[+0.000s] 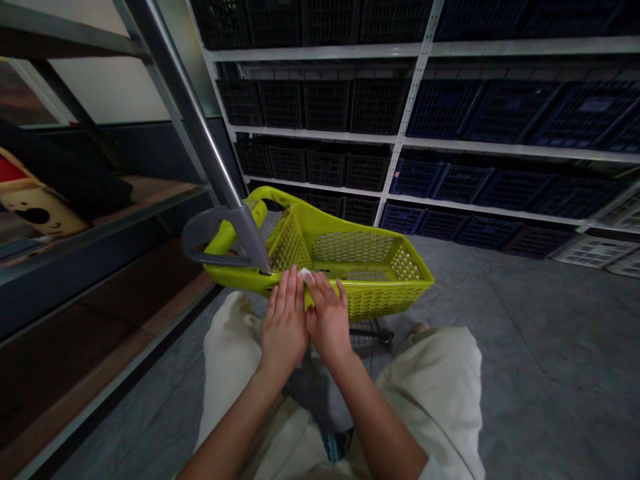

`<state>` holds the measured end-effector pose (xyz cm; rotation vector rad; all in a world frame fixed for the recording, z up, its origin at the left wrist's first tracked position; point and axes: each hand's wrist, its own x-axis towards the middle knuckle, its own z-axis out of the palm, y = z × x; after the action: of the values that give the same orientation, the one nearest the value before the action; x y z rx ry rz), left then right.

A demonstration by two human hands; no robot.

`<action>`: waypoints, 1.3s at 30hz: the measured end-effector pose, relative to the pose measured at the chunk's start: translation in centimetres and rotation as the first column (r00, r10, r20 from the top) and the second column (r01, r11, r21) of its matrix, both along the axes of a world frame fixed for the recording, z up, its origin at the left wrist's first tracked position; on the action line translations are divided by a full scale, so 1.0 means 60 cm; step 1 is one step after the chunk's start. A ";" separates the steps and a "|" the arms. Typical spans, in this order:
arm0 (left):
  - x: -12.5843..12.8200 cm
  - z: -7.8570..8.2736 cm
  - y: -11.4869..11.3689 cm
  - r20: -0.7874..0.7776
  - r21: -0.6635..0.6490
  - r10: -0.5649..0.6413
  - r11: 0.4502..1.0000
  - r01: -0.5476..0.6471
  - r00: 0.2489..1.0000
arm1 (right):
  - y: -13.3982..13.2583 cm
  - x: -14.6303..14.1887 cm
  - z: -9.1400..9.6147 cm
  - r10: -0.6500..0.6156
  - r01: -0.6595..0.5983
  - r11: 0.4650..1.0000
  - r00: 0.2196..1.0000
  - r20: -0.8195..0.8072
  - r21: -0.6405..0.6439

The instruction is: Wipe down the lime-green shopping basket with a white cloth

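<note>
In front of my knees stands a lime-green plastic shopping basket cart with perforated sides and a long grey handle pole. My left hand lies on its near rim, fingers stretched out side by side just right of the pole's foot. Close against it, my right hand has bent fingers over the same rim. A small white piece shows at the right hand's fingertips, pressed to the rim. Whether it is tissue, cloth or something else, I cannot tell; most of it is hidden.
White metal racks with black crates and blue crates line the far side. On the left, a wooden-decked shelf carries a plush toy and dark fabric. Grey tiled floor extends to the right.
</note>
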<state>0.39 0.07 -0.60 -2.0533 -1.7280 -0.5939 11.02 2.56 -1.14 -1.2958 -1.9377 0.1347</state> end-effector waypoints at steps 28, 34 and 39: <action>0.002 0.002 0.000 0.017 0.000 -0.003 1.000 0.003 1.000 | 0.009 0.022 -0.018 -0.033 0.032 0.999 0.998 0.046 0.036; 0.004 0.007 0.000 0.036 0.000 -0.021 1.000 0.021 0.999 | 0.022 0.150 -0.075 -0.276 0.272 0.960 0.958 0.076 0.061; 0.004 0.006 -0.001 0.037 -0.018 -0.012 1.000 0.013 0.999 | 0.019 0.111 -0.046 -0.282 0.283 0.959 0.958 0.056 -0.019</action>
<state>0.65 -0.01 -0.23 -2.0795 -1.7492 -0.6262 17.69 3.72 -3.93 -1.5934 -1.7760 -0.0177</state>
